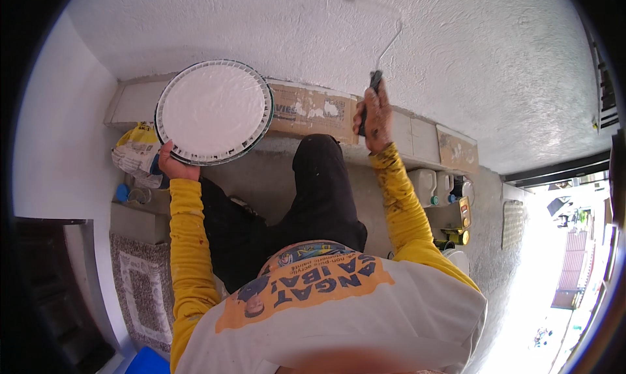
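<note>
My left hand (179, 164) grips the lower left edge of a round tub (266, 118) with a ribbed rim, its fingers partly hidden beneath. White paint (212, 107) fills the tub's face; its depth is hidden from above. In my right hand (376, 121), fingers closed, is the dark handle of a paint roller (389, 48). The roller's thin wire frame reaches up to the white textured wall (274, 22). Its head, at the top of the view, is smeared by motion, so whether it touches the wall is hard to tell.
Paint-flecked cardboard (313, 111) covers part of the ledge along the wall, with another cardboard piece (458, 154) farther right. Jugs (424, 186) and cans stand under the ledge at right. At left are a yellow-and-white bag (140, 154) and a patterned mat (140, 289).
</note>
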`<move>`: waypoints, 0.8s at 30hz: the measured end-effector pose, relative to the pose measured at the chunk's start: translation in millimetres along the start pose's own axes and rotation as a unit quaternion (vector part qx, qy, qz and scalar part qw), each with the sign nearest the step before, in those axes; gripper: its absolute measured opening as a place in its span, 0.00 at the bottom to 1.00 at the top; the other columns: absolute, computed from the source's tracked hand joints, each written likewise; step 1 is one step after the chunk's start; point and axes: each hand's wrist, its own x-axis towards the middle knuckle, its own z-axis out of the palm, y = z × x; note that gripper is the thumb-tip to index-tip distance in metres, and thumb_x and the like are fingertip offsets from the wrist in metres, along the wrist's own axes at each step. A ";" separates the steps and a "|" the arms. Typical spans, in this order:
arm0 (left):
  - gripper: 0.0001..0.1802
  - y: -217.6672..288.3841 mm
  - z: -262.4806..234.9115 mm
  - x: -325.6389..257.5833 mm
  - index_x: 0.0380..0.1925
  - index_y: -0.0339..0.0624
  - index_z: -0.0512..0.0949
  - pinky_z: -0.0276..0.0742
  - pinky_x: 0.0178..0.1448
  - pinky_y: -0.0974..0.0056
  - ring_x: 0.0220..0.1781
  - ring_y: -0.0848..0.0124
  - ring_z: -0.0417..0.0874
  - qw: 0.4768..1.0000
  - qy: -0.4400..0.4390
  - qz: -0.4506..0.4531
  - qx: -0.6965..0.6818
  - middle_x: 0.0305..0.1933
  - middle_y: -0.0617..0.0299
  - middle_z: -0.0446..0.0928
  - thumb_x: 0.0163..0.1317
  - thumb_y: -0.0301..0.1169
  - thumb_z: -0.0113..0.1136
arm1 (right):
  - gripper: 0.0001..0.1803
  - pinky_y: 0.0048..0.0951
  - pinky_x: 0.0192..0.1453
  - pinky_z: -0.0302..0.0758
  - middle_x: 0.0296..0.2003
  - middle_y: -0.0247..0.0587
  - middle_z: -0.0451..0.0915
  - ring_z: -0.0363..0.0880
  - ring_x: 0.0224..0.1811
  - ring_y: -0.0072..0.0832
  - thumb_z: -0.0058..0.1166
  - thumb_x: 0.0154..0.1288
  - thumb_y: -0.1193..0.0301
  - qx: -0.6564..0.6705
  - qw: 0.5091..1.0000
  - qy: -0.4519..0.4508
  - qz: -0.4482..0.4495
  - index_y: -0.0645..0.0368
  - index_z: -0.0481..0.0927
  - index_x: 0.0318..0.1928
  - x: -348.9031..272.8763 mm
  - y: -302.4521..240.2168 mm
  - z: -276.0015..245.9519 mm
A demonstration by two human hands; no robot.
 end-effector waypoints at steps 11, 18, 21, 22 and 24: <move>0.30 0.9 8.2 -5.6 0.59 0.39 0.73 0.69 0.70 0.48 0.64 0.53 0.75 1.000 0.021 0.005 0.009 0.63 0.53 0.76 0.55 0.36 0.57 | 0.33 0.24 0.15 0.72 0.26 0.32 0.72 0.71 0.17 0.21 0.51 0.73 0.61 0.009 0.981 0.023 0.193 0.44 0.55 0.74 -36.1 88.7 -0.8; 0.30 0.9 4.7 -2.2 0.59 0.39 0.73 0.69 0.70 0.48 0.63 0.53 0.76 1.000 0.018 -0.006 -0.004 0.62 0.53 0.76 0.54 0.36 0.58 | 0.10 0.26 0.17 0.72 0.25 0.33 0.71 0.70 0.19 0.22 0.53 0.71 0.62 0.052 0.941 0.034 0.333 0.48 0.68 0.47 -28.5 87.7 -8.7; 0.30 0.8 4.0 -1.5 0.59 0.38 0.73 0.69 0.70 0.49 0.63 0.53 0.76 1.000 0.022 0.006 0.004 0.62 0.53 0.76 0.54 0.36 0.57 | 0.08 0.26 0.18 0.71 0.27 0.34 0.72 0.71 0.20 0.22 0.52 0.71 0.64 0.107 0.951 -0.005 0.291 0.48 0.68 0.45 -13.6 87.0 -8.7; 0.30 1.1 4.6 -1.4 0.59 0.38 0.73 0.69 0.70 0.49 0.63 0.53 0.76 1.000 0.021 0.006 0.005 0.62 0.53 0.76 0.54 0.36 0.57 | 0.09 0.26 0.19 0.71 0.27 0.35 0.72 0.71 0.21 0.22 0.52 0.71 0.64 0.109 0.956 -0.008 0.272 0.48 0.68 0.45 -11.8 86.6 -8.2; 0.30 2.2 6.3 -2.3 0.59 0.39 0.73 0.69 0.70 0.49 0.63 0.53 0.76 1.000 0.025 0.008 0.005 0.62 0.54 0.76 0.54 0.36 0.58 | 0.09 0.25 0.19 0.70 0.29 0.36 0.72 0.71 0.21 0.23 0.52 0.70 0.65 0.122 0.972 -0.034 0.197 0.48 0.67 0.45 -12.6 85.7 -5.3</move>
